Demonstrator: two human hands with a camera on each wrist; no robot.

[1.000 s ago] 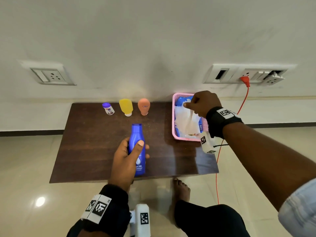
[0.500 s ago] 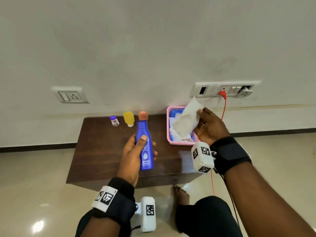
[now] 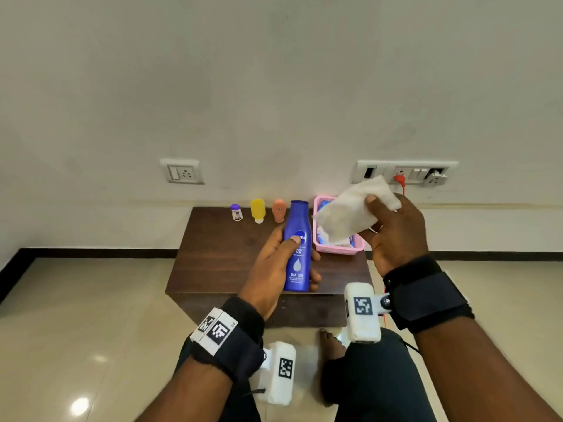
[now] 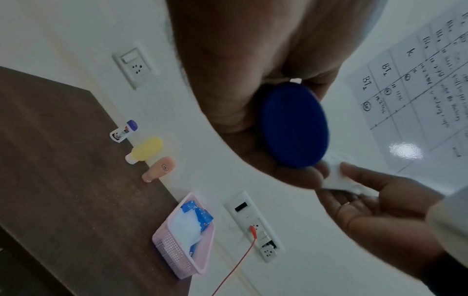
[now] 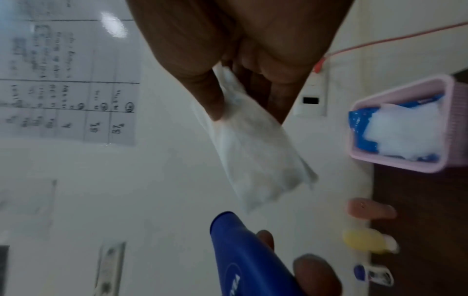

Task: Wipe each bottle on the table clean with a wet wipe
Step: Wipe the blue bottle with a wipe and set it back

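My left hand (image 3: pixel 278 263) grips a tall blue lotion bottle (image 3: pixel 298 248) upright above the near half of the brown table (image 3: pixel 219 263); its dark blue base (image 4: pixel 295 126) fills the left wrist view. My right hand (image 3: pixel 393 233) pinches a white wet wipe (image 3: pixel 353 208) just right of the bottle's neck, apart from it; the wipe (image 5: pixel 253 156) hangs over the blue bottle (image 5: pixel 243 250). Along the table's far edge stand a small purple-capped bottle (image 3: pixel 236 212), a yellow bottle (image 3: pixel 257 210) and an orange bottle (image 3: pixel 278 210).
A pink basket (image 3: pixel 341 249) with a blue wipes pack and loose white wipes sits at the table's far right. Wall sockets (image 3: pixel 405 173) with a red cable are behind it. My knee and a bare foot (image 3: pixel 330 344) are below the table's front edge.
My right hand pulled a wipe out of the pink basket and raised it beside the bottle. My left hand lifted the blue bottle higher. The head view tilted upward.
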